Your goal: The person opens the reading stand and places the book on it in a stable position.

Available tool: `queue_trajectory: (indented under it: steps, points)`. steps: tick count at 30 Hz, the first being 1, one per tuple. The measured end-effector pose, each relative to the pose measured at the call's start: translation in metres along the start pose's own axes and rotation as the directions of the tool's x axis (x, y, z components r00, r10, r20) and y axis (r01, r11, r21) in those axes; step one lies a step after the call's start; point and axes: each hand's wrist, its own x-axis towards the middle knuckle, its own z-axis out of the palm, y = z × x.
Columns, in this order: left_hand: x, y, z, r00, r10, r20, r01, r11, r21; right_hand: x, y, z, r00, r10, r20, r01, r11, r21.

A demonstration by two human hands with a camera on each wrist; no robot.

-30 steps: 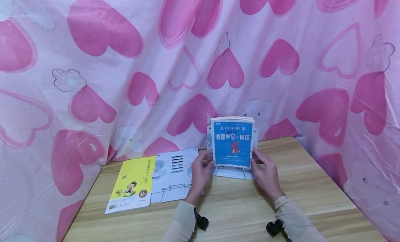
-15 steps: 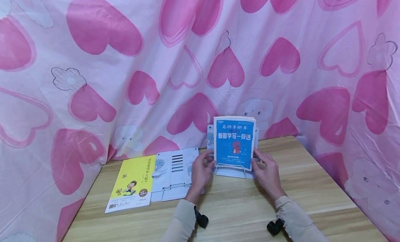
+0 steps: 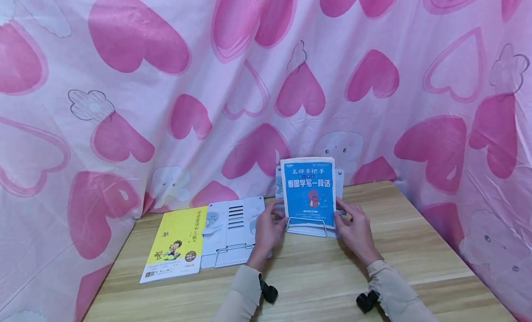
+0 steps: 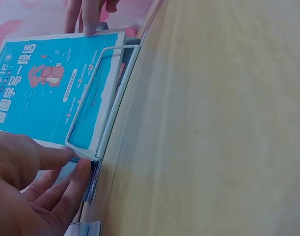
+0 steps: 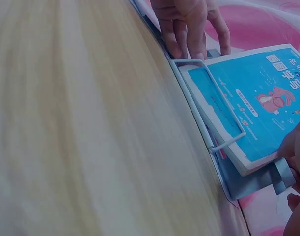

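A thick blue-covered book leans upright on a white book stand, its lower edge behind the stand's wire rest. My left hand holds the book's lower left side, thumb at the corner by the wire and fingers bent at the stand. On the opposite side, my right hand grips the lower right edge. In the right wrist view, a grey metal clip sticks out beside the right fingers, and the book's bottom sits askew to the stand's edge. The book hides most of the stand's back panel.
Left of the hands, a second white stand lies folded flat on the wooden table. A yellow book lies beside it, its right edge against that stand. A pink heart-patterned curtain hangs close behind the table.
Between my hands the blue book shifted slightly right, then back left, and now sits lower behind the wire rest. Both hands kept nearly the same place; the yellow book and flat stand stayed put.
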Motion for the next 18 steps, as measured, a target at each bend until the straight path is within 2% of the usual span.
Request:
queue_trajectory:
  steps: [11, 18]
  points:
    - [-0.0003, 0.002, -0.0001, 1.0, -0.002, -0.005, 0.002, 1.0, -0.017, 0.0034, 0.0068, -0.0068, 0.999, -0.022, 0.028, 0.024, 0.998, -0.063]
    - [-0.0032, 0.0002, 0.0027, 1.0, 0.031, -0.006, -0.031, 0.998, -0.049, 0.0031, 0.0064, -0.0056, 0.999, -0.027, 0.026, 0.028, 0.999, -0.038]
